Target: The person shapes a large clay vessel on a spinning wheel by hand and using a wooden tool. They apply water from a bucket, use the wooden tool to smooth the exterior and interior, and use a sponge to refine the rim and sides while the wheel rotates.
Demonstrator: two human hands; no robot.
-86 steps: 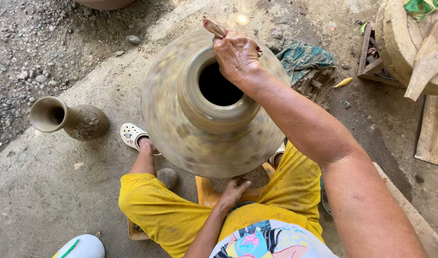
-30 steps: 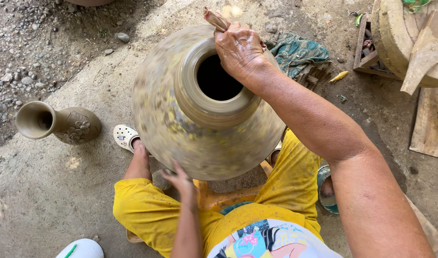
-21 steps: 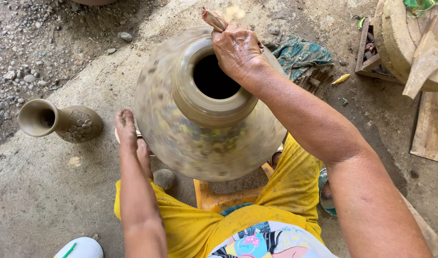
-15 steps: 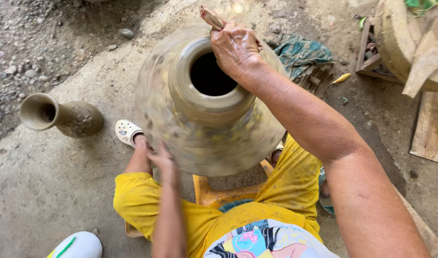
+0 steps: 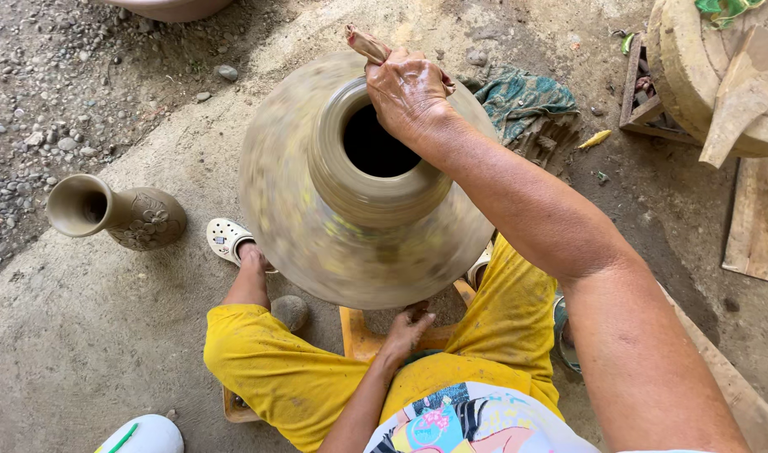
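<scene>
A large clay pot (image 5: 317, 226) spins in front of me, its surface blurred and its dark mouth facing up. My right hand (image 5: 405, 88) rests on the far rim of the pot's neck, shut on a small wet cloth strip (image 5: 365, 44) that sticks out past my fingers. My left hand (image 5: 407, 329) is low beneath the pot, between my knees, touching the orange wooden stand (image 5: 359, 340) with loosely spread fingers, holding nothing.
A small carved clay vase (image 5: 120, 216) lies on its side at the left. A teal rag (image 5: 522, 101) lies behind the pot. A wooden wheel and paddle (image 5: 728, 75) sit at the top right, boards (image 5: 757, 218) on the right, gravel (image 5: 40, 92) at the upper left.
My left hand came up to push the pot's left side, then dropped back under the pot. The right hand has stayed on the rim with the cloth.
</scene>
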